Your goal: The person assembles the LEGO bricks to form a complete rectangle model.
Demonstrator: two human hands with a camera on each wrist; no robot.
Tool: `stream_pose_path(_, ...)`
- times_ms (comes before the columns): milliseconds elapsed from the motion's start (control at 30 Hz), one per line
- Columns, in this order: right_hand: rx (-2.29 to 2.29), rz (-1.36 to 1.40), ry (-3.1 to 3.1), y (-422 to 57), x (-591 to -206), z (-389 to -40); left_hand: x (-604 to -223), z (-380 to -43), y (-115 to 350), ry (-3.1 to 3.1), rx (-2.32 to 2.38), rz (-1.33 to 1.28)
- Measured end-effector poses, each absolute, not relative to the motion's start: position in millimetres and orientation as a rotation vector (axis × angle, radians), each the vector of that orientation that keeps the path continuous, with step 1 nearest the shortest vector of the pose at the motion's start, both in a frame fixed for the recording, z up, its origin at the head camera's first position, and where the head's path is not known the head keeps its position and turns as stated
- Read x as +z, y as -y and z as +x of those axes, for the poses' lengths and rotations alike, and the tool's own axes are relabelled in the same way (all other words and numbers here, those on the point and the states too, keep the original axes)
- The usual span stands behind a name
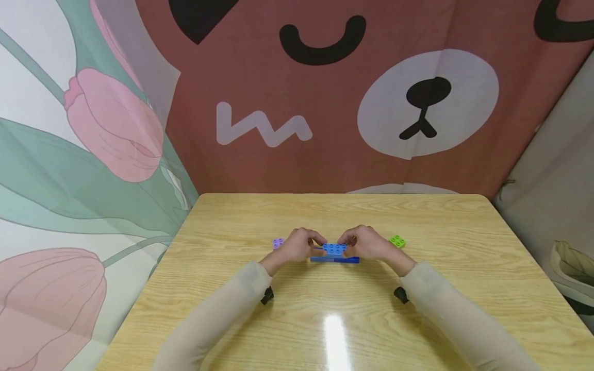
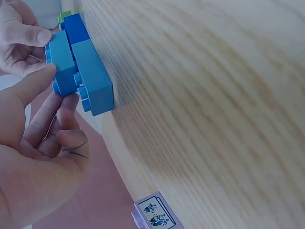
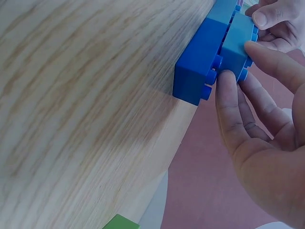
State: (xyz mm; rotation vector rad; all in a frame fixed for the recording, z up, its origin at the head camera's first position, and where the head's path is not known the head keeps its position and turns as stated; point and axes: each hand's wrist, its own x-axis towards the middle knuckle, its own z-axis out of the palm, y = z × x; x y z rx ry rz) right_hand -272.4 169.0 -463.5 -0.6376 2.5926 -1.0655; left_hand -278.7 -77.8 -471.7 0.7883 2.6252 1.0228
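A light blue toy building brick (image 1: 334, 249) with studs on top is pinched at its left end by my left hand (image 1: 296, 245) and at its right end by my right hand (image 1: 368, 242). Below it, two bricks stand end to end on the table: a light blue brick (image 2: 97, 78) on the left and a dark blue brick (image 3: 196, 62) on the right. The held brick straddles the joint between them, close over their studs. In the left wrist view, a thin gap shows between the held brick and the row underneath.
On the wooden table (image 1: 334, 216), a lavender brick (image 1: 278, 243) with a printed side lies beyond my left wrist. A green brick (image 1: 397, 241) sits beyond my right wrist. Patterned cloth (image 1: 260, 170) hangs behind the table's far edge.
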Motion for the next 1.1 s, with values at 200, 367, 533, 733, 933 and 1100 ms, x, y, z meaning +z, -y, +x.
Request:
stream_pose_path(200, -1.061, -0.619, -2.596, -168.1, -462.0, -273.1, -470.5, -277.8, 77.2, -2.618, 1.036, 0.756)
stream_pose_path(367, -1.075, -0.617, -2.587, -167.2, -462.0, -273.4, -471.5, -277.6, 77.1, -2.620, 1.047, 0.750)
stream_pose_path(533, -1.074, -0.644, -2.587, -167.6, -462.4, -273.5, -472.5, -277.4, 77.2, -2.623, 1.048, 0.754)
stream_pose_path(733, -1.051, -0.677, -2.604, -168.6, -463.6, -274.6, -473.2, -277.0, 77.2, -2.615, 1.058, 0.764)
stream_pose_path(933, -1.051, -0.622, -2.594, -166.4, -461.8, -273.4, -474.5, -277.5, 76.2, -2.622, 1.064, 0.753)
stream_pose_path(1100, -1.035, -0.617, -2.605, -165.9, -460.6, -272.5, -474.2, -277.0, 75.9, -2.623, 1.056, 0.748)
